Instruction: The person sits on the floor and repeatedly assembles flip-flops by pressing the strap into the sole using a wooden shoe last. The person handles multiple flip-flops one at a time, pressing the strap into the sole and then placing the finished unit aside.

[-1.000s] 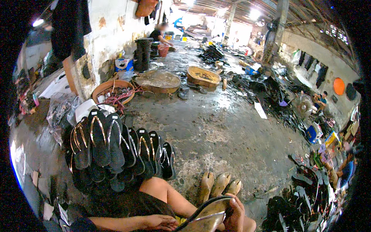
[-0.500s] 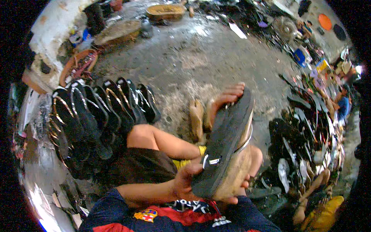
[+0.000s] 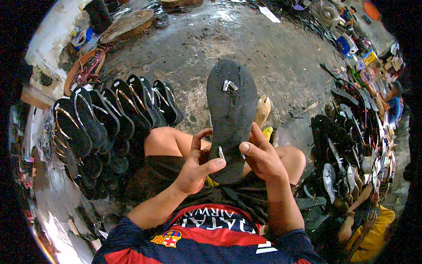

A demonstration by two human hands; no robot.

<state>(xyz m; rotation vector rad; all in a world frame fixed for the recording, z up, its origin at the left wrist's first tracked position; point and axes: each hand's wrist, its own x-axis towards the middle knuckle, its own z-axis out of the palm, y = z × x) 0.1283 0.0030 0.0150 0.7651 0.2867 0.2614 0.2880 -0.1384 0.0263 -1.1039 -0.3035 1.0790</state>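
I see my left hand [image 3: 196, 169] and right hand [image 3: 260, 155] with fingers clamped on the heel end of a black rubber sandal sole [image 3: 230, 115], its matte, pitted underside facing up over my lap. A pale strap plug [image 3: 229, 85] pokes through near its toe. Left of the sole lies a row of finished black sandals [image 3: 110, 114]; beyond it spreads wet, rough concrete floor [image 3: 263, 48], mostly open. Right of it, dark heaps, possibly more soles [image 3: 347, 145], crowd the edge.

Black rubber flip-flop sole [image 3: 231, 116]: matt black, pale strap plugs. Row of black flip-flops with tan straps [image 3: 110, 110]: uniform. Striped sports shirt [image 3: 206, 237]: red and dark blue, white lettering, yellow crest. Wet concrete floor [image 3: 263, 53]: mottled grey. Tan unfinished soles [image 3: 263, 110]: plain.
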